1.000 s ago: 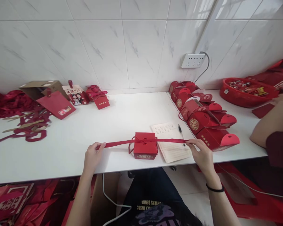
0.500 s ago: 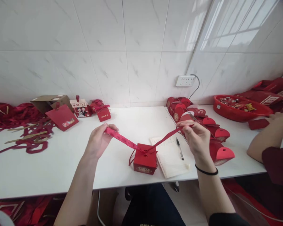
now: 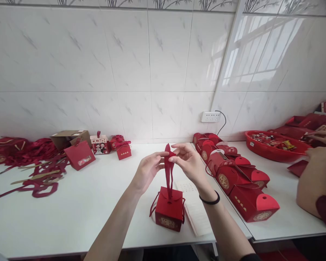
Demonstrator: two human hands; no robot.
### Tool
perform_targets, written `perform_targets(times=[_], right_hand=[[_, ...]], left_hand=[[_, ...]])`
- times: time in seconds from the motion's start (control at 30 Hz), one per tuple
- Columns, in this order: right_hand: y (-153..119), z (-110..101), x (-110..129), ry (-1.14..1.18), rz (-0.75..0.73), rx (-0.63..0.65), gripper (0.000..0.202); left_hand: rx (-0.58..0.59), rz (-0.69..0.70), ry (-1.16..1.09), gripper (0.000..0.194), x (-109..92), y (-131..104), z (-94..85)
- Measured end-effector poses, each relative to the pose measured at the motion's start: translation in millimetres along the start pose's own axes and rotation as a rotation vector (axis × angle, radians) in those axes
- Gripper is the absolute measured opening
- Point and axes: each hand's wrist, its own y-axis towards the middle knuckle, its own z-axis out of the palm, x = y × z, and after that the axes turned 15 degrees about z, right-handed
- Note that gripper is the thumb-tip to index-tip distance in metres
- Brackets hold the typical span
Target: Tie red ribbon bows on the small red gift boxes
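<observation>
A red gift box with gold print on its front stands near the table's front edge, red cords hanging at its two sides. From its top a red ribbon rises upright, its two lengths close together. My left hand pinches the ribbon's upper part from the left. On the other side my right hand has its thumb and fingers closed on the same ribbon. Where the ribbon is gathered, the fingers partly cover it. Behind the box lies an open notebook, partly hidden by my right forearm.
Rows of red boxes stand to the right. Beyond them is a red basin of sweets, with a co-worker's hands nearby. Loose ribbons, a cardboard box and small decorated boxes are on the left.
My hands have come together above the box, bringing the two ribbon ends from spread sideways to upright. The camera view has tilted upward.
</observation>
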Motion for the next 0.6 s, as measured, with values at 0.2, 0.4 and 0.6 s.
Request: perform_targets(times=[0.2,0.4,0.6], right_hand=[[-29.0,-31.2,5.0,0.066,0.084,0.027,0.034],[-67.8,-75.5,-19.6,-0.253,0.34,-0.058,0.042],[-94.1,-56.4,-66.5,-0.651,0.559,0.036,0.036]], left_hand=[[-0.319,0.068,0.259,0.023,-6.2,-6.6,-39.5],[-0.541,0.128,0.704,0.022,0.3,-41.8,-90.6],[0.15,-0.357,0.884,0.03,42.4,-78.9,-66.8]])
